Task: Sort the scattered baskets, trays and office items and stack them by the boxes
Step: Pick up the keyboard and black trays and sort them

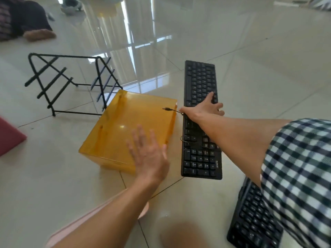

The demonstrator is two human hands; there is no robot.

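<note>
While gripping keyboard [198,158] across middle with right hand [204,108], left hand [148,154] spread flat over tray [125,122]: risks tipping at long ends, dangling cable [170,110] snagging tray edge, knocking rack [68,56].

- Your orange translucent tray [125,126] lies upside down on the floor.
- Your black keyboard [198,154] runs lengthwise just right of it.
- The black wire rack [71,83] stands just behind the tray.
- A second keyboard [250,221] lies nearer you.
</note>
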